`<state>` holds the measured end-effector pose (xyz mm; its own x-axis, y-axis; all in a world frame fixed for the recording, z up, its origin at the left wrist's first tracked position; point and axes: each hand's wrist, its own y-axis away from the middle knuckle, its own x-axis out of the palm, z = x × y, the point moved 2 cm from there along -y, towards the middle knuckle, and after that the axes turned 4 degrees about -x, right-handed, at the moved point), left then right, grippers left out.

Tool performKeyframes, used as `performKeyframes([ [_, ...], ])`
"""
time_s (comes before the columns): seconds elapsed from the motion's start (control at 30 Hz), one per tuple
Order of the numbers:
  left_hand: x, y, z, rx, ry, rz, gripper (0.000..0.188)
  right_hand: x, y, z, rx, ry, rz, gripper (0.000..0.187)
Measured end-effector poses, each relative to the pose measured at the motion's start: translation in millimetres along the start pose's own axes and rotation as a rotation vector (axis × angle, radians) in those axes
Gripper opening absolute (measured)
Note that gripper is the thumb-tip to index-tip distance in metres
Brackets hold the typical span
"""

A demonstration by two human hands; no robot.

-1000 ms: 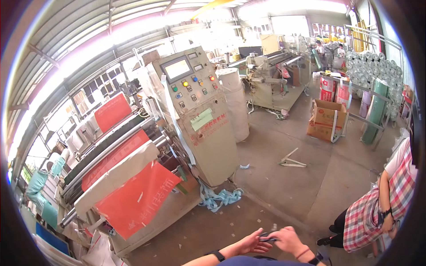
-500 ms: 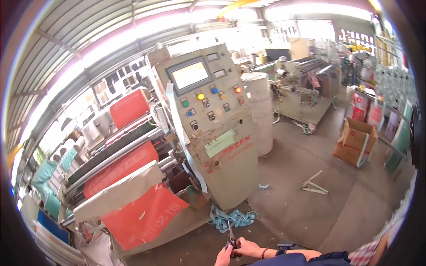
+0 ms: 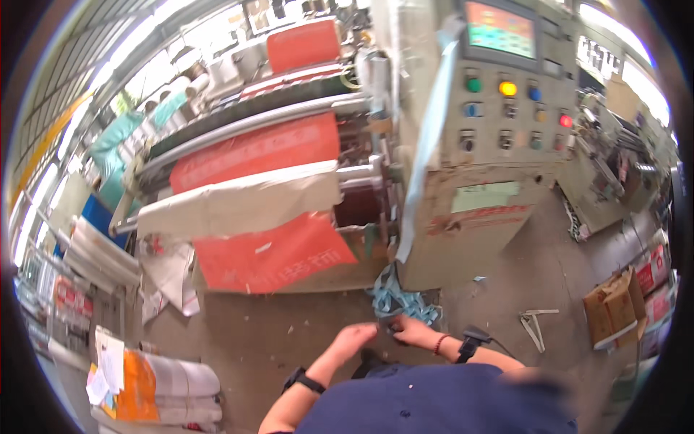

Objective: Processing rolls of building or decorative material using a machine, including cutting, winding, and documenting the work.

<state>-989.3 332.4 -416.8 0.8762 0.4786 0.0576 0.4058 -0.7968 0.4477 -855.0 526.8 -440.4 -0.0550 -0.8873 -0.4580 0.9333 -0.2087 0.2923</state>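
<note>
Right hand (image 3: 415, 332) at centre, fingers bent around a small dark tool (image 3: 391, 324), which lies between the two hands above the floor (image 3: 289, 343); motion blur hides its exact form. The tool is judged light, stiff and not fragile, and best taken at the dark end where the fingers now meet it. The right hand is narrow, closed on the tool; the left hand (image 3: 354, 338) lies just beside it, fingers partly bent, and whether it touches the tool cannot be told. Just beyond the right hand, a loose heap of pale blue strips (image 3: 406, 302) rests on the floor at the foot of a control cabinet (image 3: 470, 242). Farther out: a red printed sheet (image 3: 267, 264) hanging from the machine's rollers, wrapped rolls (image 3: 184, 380) at lower left, and an open cardboard box (image 3: 613, 315) at right.
</note>
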Motion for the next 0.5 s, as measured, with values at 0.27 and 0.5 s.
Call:
performKeyframes([
  [0.27, -191.8, -150.3, -72.0, 0.33, 0.588, -0.327, 0.041, -102.2, -68.7, 127.5, -0.025, -0.114, -0.182, 0.038],
  [0.5, -210.6, -190.1, -153.4, 0.773, 0.762, -0.754, 0.06, -150.0, -125.8, 103.9, 0.159, -0.344, 0.04, 0.035],
])
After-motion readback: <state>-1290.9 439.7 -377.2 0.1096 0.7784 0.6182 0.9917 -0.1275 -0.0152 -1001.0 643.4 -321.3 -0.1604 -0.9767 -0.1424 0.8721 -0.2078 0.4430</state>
